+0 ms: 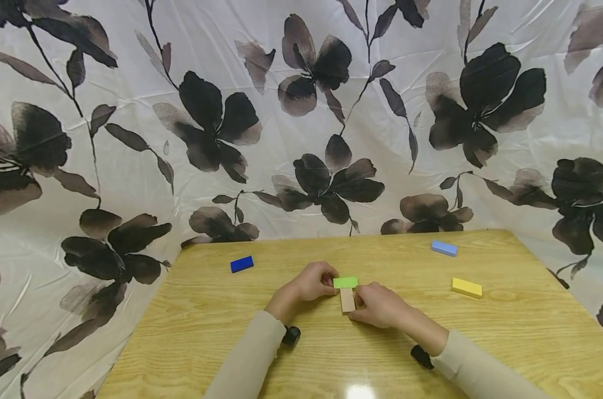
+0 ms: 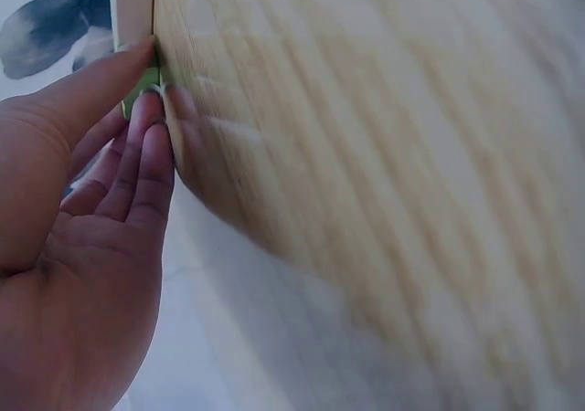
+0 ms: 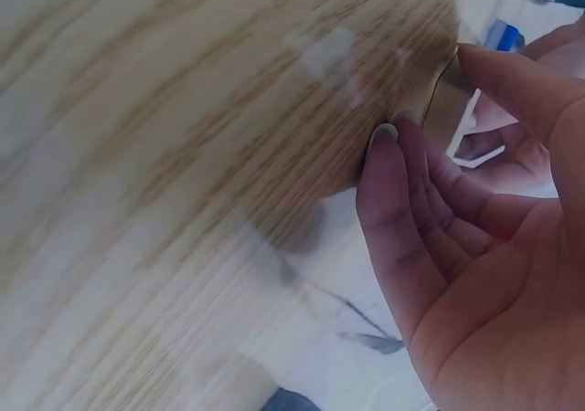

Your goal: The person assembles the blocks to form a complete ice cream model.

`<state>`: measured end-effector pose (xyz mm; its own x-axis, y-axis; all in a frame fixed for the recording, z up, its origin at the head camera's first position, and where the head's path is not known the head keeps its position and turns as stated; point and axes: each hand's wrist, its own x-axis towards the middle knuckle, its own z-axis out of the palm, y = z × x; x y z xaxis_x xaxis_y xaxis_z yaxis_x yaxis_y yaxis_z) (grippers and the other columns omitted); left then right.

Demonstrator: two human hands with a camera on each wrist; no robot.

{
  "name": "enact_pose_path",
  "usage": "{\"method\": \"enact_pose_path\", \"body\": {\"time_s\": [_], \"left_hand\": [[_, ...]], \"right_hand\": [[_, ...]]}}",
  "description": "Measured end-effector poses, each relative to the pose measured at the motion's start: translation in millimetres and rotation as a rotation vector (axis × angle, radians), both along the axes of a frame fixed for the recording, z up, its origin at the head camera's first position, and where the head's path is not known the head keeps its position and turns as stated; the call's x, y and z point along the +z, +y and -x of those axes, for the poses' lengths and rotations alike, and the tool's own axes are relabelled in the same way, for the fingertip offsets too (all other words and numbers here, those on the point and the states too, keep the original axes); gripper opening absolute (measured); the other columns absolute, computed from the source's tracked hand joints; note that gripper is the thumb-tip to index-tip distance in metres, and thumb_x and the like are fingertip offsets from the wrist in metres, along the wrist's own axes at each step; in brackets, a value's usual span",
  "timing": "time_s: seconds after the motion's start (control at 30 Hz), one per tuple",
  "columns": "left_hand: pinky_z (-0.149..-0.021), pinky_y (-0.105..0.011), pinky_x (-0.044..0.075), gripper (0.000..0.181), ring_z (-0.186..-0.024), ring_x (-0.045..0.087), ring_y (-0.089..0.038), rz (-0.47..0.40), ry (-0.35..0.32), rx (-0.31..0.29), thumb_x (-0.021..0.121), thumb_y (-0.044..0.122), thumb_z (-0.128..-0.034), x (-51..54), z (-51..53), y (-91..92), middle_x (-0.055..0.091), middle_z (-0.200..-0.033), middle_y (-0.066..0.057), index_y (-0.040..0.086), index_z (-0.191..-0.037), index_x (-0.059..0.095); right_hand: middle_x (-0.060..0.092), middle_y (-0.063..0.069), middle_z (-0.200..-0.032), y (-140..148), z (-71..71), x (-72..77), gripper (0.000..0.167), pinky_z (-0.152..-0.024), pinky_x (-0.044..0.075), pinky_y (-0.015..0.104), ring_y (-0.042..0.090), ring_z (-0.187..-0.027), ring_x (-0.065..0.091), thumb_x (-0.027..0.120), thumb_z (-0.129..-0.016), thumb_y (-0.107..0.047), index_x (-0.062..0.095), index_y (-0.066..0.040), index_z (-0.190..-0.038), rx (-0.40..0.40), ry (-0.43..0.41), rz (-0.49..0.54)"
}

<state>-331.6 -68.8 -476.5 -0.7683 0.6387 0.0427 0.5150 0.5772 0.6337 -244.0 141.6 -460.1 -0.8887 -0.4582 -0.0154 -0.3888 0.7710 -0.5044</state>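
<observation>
A light green block lies crosswise on the table, and a plain wooden block stretches from its near side toward me, so the two form a T. My left hand pinches the left end of the green block, thumb nearer me. On the right, my right hand holds the plain wooden block at its right side and near end. In the left wrist view, the green block is mostly covered by the fingers. The right wrist view shows the wooden block between thumb and curled fingers.
A dark blue block lies at the left of the wooden table. Toward the back right is a light blue block, with a yellow block nearer me. A flowered cloth hangs behind the table.
</observation>
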Motion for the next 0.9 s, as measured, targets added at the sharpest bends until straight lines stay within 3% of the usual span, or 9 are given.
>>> {"method": "enact_pose_path", "body": {"time_s": [0.2, 0.4, 0.67, 0.9], "left_hand": [[-0.072, -0.023, 0.052, 0.03, -0.078, 0.058, -0.009, 0.009, -0.025, 0.014, 0.082, 0.003, -0.0851, 1.5, 0.3, 1.2, 0.064, -0.091, -0.004, -0.004, -0.112, 0.07], [-0.074, -0.023, 0.051, 0.04, -0.078, 0.058, -0.008, 0.039, -0.034, -0.01, 0.082, 0.004, -0.0863, 1.9, 0.2, 3.3, 0.065, -0.087, -0.003, -0.003, -0.123, 0.068], [-0.073, -0.02, 0.05, 0.041, -0.079, 0.057, -0.007, 0.054, -0.02, -0.064, 0.077, 0.003, -0.0897, 2.0, -2.0, 6.3, 0.059, -0.111, -0.011, -0.002, -0.129, 0.067], [-0.073, -0.021, 0.049, 0.035, -0.08, 0.056, -0.009, 0.072, -0.018, -0.055, 0.074, 0.003, -0.0922, 1.3, -2.2, 7.6, 0.059, -0.11, -0.009, 0.0, -0.127, 0.068]], "right_hand": [[0.041, -0.005, -0.062, -0.1, 0.5, 0.3, 0.034, -0.051, 0.026, 0.026, 0.01, -0.056, 0.034, 0.081, -0.088, -0.023, 0.053, -0.012, -0.073, 0.008, 0.016, -0.007], [0.041, -0.006, -0.062, 1.4, 0.0, 0.9, 0.033, -0.051, 0.026, 0.024, 0.009, -0.055, 0.034, 0.082, -0.087, -0.021, 0.053, -0.012, -0.073, 0.022, 0.013, 0.004], [0.039, -0.006, -0.062, 1.8, 0.2, 1.0, 0.034, -0.051, 0.026, 0.024, 0.009, -0.054, 0.033, 0.08, -0.089, -0.022, 0.052, -0.012, -0.073, 0.032, -0.011, 0.015], [0.049, -0.002, -0.066, 3.9, 1.8, 0.9, 0.028, -0.052, 0.031, 0.026, 0.011, -0.057, 0.04, 0.08, -0.089, -0.022, 0.056, -0.011, -0.08, 0.028, -0.022, 0.009]]}}
